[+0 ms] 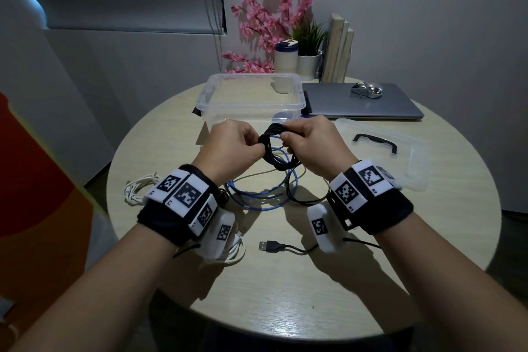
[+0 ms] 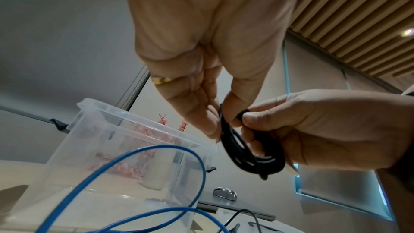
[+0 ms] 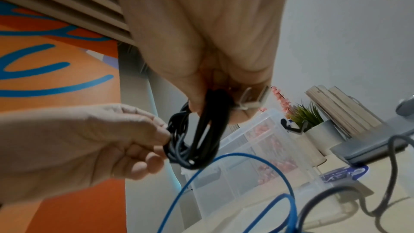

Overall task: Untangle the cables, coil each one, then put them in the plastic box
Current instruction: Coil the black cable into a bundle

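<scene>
Above round pale wooden worktop (image 1: 314, 288), near clear plastic box (image 1: 251, 100): coiled black cable (image 1: 275, 148) raised; left hand (image 1: 233, 146) pinching one side, right hand (image 1: 311, 143) curled round the other.

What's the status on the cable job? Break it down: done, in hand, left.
Done: the white cable lies bundled at the table's left edge; nothing seems to be in the plastic box.
In hand: left hand and right hand grip a black cable coil.
Left: the blue cable lies loose, another black cable uncoiled, then boxing everything.
</scene>
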